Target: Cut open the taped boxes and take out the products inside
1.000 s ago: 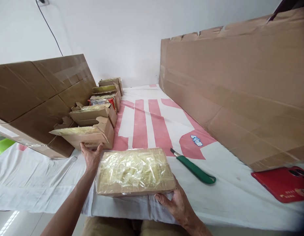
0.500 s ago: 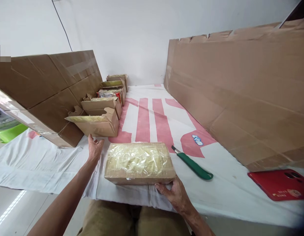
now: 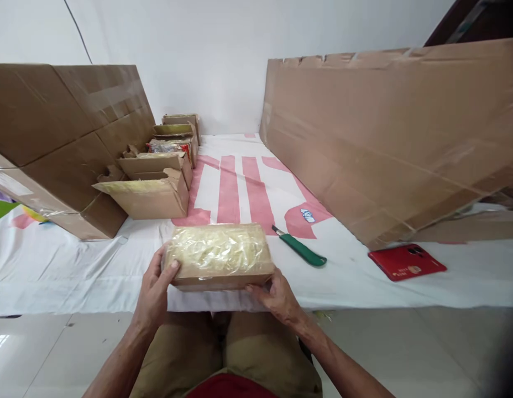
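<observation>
A flat cardboard box with a clear plastic window (image 3: 218, 255), showing pale yellow strands inside, lies at the near edge of the white-covered table (image 3: 364, 287). My left hand (image 3: 153, 293) grips its left end, thumb on top. My right hand (image 3: 276, 296) holds its near right corner from below. A green-handled utility knife (image 3: 300, 252) lies just right of the box, apart from both hands.
A row of several small open cardboard boxes (image 3: 151, 193) runs along the left, backed by a large carton (image 3: 53, 138). A big flattened cardboard sheet (image 3: 385, 143) leans at the right. A red phone (image 3: 407, 261) lies on the cloth at the right.
My left hand left the nearest small box in the row and took hold of the windowed box's left end. The view pulled back from the table.
</observation>
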### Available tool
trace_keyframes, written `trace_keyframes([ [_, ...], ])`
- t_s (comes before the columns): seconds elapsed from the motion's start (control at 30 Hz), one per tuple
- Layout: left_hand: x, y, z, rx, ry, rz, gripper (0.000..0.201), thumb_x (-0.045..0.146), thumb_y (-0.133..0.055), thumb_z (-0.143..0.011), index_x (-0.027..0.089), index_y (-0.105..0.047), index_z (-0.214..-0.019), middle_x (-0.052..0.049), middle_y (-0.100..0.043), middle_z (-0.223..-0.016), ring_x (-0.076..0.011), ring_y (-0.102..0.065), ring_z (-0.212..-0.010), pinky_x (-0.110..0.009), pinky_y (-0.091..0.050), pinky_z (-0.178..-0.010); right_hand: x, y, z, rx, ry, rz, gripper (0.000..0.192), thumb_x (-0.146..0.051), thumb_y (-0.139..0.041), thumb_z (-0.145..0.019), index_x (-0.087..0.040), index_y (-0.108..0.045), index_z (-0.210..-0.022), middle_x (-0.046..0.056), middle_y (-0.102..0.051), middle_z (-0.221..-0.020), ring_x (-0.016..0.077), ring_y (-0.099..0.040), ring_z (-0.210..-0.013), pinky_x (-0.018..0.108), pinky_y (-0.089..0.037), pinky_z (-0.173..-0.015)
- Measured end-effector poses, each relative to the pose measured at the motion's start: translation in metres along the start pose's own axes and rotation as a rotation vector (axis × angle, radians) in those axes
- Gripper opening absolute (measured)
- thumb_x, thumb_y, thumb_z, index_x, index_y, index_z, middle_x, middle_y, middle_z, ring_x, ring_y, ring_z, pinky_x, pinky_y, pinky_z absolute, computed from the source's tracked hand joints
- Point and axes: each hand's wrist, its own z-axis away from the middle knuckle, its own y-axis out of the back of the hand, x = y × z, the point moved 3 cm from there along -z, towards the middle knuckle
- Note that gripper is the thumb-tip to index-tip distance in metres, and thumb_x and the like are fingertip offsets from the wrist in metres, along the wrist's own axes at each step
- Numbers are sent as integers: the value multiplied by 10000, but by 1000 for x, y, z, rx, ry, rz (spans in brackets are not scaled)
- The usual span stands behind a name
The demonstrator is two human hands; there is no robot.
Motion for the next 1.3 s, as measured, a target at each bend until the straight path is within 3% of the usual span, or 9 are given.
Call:
trace_keyframes([
  [0.17,11,18,11,131,64,-13,668,499,-806,-758,203,-665,-1340,-66,-740,-1236,-332,-640,-1236,-455,-451,-1139,-15,-2,22,-125,69,83,865,-624,-775,-831,-190,-505,-1528,184,-624,-1494,377,-616,-1332,546,-478,-1137],
  [0.27,13,20,13,172,118,32,684,471,-827,-712,206,-674,-1323,-60,-746,-1204,-336,-647,-1211,-472,-432,-1154,-18,15,26,-196,93,167,859,-633,-741,-868,-209,-477,-1567,179,-596,-1534,362,-606,-1362,522,-481,-1146],
  [0.33,13,20,12,188,109,12,694,466,-835,-702,215,-675,-1329,-63,-737,-1239,-342,-629,-1241,-481,-409,-1175,-14,37,22,-160,104,268,718,-583,-683,-933,-227,-525,-1536,165,-595,-1541,341,-593,-1390,505,-486,-1149],
  [0.43,11,20,10,191,20,-19,715,449,-851,-701,243,-667,-1360,-56,-701,-1339,-334,-580,-1314,-464,-371,-1206,0,74,5,29,140,494,478,-476,-590,-1002,-236,-637,-1412,152,-638,-1494,324,-606,-1377,516,-485,-1146],
  [0.53,6,17,10,168,-12,7,741,428,-850,-718,263,-641,-1409,-54,-677,-1394,-321,-580,-1318,-452,-383,-1195,20,99,-20,158,155,796,408,-392,-560,-991,-210,-668,-1339,169,-674,-1435,353,-641,-1307,535,-524,-1052],
  [0.8,-2,6,14,206,-31,121,752,433,-817,-732,258,-628,-1438,-74,-639,-1467,-331,-608,-1314,-418,-471,-1112,46,102,-51,109,93,1290,320,-232,-464,-1016,-145,-666,-1248,160,-778,-1129,332,-693,-990,453,-491,-834],
  [0.97,-8,8,12,184,-24,115,769,477,-797,-768,279,-578,-1478,-67,-574,-1555,-339,-581,-1362,-420,-484,-1107,39,104,-52,124,177,1287,390,-199,-376,-1039,-131,-686,-1265,206,-773,-1134,357,-683,-1053,477,-491,-834],
  [1.13,-5,12,8,132,-51,155,719,560,-737,-837,224,-584,-1454,-117,-592,-1529,-350,-542,-1420,-446,-447,-1165,17,118,-46,186,198,1054,412,-230,-358,-1014,-201,-706,-1232,167,-772,-1160,335,-704,-1093,444,-538,-848],
  [1.3,10,14,-4,114,-118,149,689,509,-780,-831,239,-591,-1436,-131,-550,-1574,-337,-432,-1524,-475,-356,-1250,-1,111,-54,183,-3,808,395,-394,-398,-974,-232,-716,-1142,124,-780,-1068,297,-724,-899,408,-524,-805],
])
